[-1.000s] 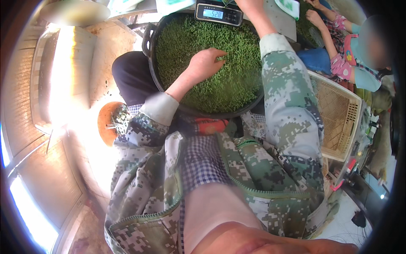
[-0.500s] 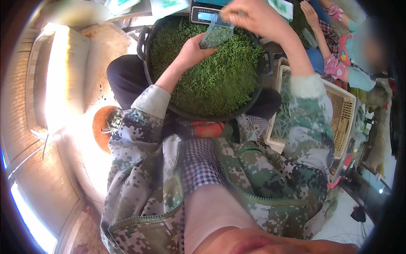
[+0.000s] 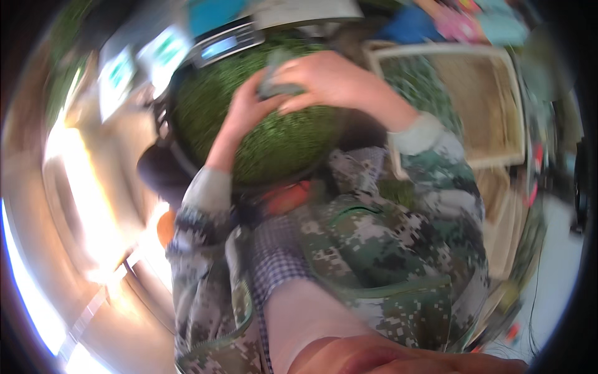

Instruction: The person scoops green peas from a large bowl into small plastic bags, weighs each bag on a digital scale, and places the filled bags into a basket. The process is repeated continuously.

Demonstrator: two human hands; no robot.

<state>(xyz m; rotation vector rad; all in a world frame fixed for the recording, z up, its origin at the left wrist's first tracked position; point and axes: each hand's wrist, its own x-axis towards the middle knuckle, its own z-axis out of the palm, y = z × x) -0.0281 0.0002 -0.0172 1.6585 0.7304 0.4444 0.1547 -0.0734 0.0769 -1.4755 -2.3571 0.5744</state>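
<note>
Over a black tub (image 3: 173, 124) heaped with small round green berries (image 3: 274, 143), I hold a small clear plastic bag (image 3: 274, 78). My left hand (image 3: 245, 103) is closed on its left side. My right hand (image 3: 330, 81) has its fingers closed around the other side and upper part, covering much of the bag. Motion blur hides how full it is. A digital scale (image 3: 227, 46) with a lit display stands just beyond the tub's far rim, close to both hands.
A pale plastic crate (image 3: 519, 112) at the right has clear bags (image 3: 417, 84) in its left part. Packages with green contents (image 3: 165, 53) lie at the far left beside the scale. Another person's pink sleeve (image 3: 458, 25) shows at the far right.
My right hand has come down from beside the scale onto the bag, which my left hand still holds. The whole view has swung to the right and is blurred.
</note>
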